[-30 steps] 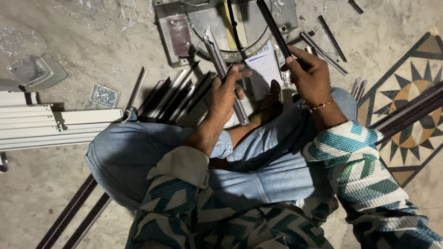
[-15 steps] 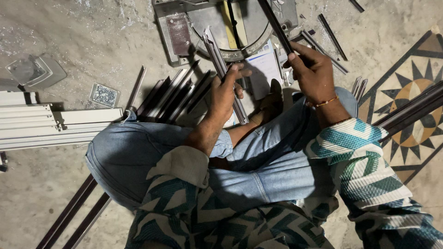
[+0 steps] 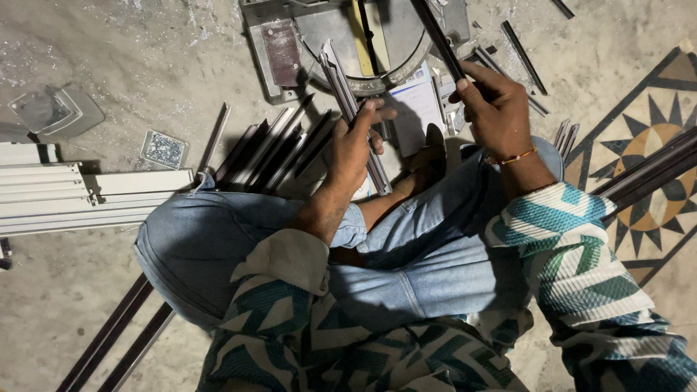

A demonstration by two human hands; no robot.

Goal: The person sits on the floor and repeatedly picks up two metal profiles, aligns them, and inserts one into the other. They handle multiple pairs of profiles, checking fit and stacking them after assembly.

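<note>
The left hand (image 3: 353,149) wraps its fingers around a ridged, grey metal strip (image 3: 350,109) that slants from the saw's round steel base (image 3: 348,40) down to the lap. The right hand (image 3: 495,109) pinches a slim dark metal bar (image 3: 435,33) angling upward. More cut strips (image 3: 272,149) fan across the gritty concrete floor (image 3: 131,65).

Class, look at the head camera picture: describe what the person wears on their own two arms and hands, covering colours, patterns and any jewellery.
Both arms wear a shirt patterned with teal, dark and white zigzags. The left sleeve is rolled up above the elbow, showing a plain greyish inner cuff. The right sleeve is pushed up to mid forearm. The right hand has a thin gold-coloured bangle at the wrist. The left hand is bare, with no glove or ring visible.
</note>
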